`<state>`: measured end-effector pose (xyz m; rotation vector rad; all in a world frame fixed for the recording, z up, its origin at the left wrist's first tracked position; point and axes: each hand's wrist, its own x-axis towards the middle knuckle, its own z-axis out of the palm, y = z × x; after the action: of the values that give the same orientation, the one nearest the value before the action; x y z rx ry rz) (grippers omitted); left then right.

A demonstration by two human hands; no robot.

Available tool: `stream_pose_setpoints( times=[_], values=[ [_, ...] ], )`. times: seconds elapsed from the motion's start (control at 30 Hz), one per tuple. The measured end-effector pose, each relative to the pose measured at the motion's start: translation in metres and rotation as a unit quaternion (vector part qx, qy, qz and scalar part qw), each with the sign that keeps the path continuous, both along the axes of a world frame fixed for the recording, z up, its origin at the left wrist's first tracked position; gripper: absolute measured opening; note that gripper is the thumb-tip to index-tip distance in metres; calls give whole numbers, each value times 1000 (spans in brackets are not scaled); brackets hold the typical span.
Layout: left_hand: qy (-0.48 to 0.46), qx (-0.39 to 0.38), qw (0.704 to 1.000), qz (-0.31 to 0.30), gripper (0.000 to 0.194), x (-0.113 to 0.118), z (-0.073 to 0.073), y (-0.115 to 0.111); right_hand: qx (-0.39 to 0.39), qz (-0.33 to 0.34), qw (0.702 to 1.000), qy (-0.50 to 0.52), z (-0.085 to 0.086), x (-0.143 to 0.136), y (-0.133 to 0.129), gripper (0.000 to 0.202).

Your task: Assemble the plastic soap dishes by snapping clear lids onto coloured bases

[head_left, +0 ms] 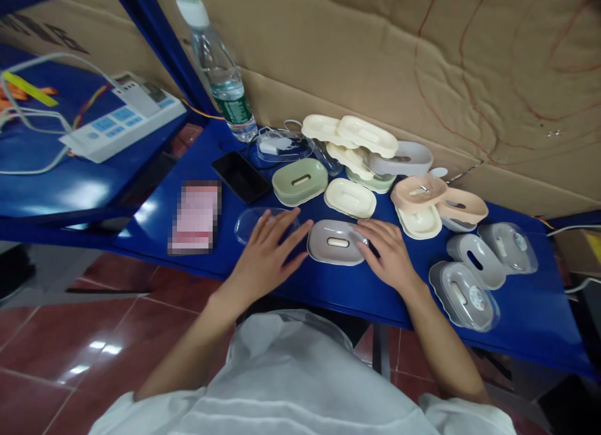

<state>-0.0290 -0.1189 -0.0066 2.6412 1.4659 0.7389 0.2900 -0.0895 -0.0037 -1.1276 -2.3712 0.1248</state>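
Observation:
A grey oval soap dish (337, 242) with a slot in its middle lies on the blue table in front of me. My right hand (393, 255) is at its right end, thumb and fingers apart and touching the edge. Over a clear plastic cover (244, 225) spreads my left hand (265, 256), its fingertips close to the dish's left end; I cannot tell whether they touch it. Behind the dish sit a cream oval tray (350, 198) and a green soap dish (300, 181).
Cream trays (369, 136) are piled at the back. Peach dishes (419, 189) and lidded grey dishes (462, 295) stand to the right. A water bottle (230, 103), a black phone (240, 175), a blurred pink rectangular item (196, 216) and a power strip (124, 125) are on the left.

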Motion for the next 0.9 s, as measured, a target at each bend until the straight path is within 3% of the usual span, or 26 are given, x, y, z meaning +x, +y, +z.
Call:
stream_pose_setpoints(
  times=[0.07, 0.17, 0.27, 0.37, 0.47, 0.53, 0.63, 0.77, 0.9],
  values=[
    [7, -30, 998, 49, 61, -19, -3, 2, -3, -7, 1000, 6, -1, 0, 1, 35],
    [18, -68, 995, 72, 55, -41, -8, 6, -18, 8, 1000, 11, -3, -2, 1, 31],
    [-18, -50, 995, 80, 49, -44, -7, 8, -60, 42, 997, 30, -4, -7, 1, 33],
    [-125, -34, 987, 91, 49, -23, -2, 4, -103, 46, 993, 41, -7, -9, 0, 51],
    [-201, -51, 976, 64, 47, 15, 2, -3, -102, 27, 993, 50, -11, -9, -3, 85],
    [-190, -45, 981, 12, 44, 42, 1, -6, -93, 30, 994, 57, -13, -7, -5, 106],
    [-135, -32, 990, -29, 43, 69, -2, -4, -104, 65, 992, 24, -11, -3, -6, 108],
    [-82, -45, 993, -72, 54, 70, -3, -1, -105, 84, 991, 12, -3, 4, -4, 97],
    [-73, -55, 994, -59, 72, 48, -11, -5, -102, 78, 992, 13, -2, 8, -4, 107]
  ],
)
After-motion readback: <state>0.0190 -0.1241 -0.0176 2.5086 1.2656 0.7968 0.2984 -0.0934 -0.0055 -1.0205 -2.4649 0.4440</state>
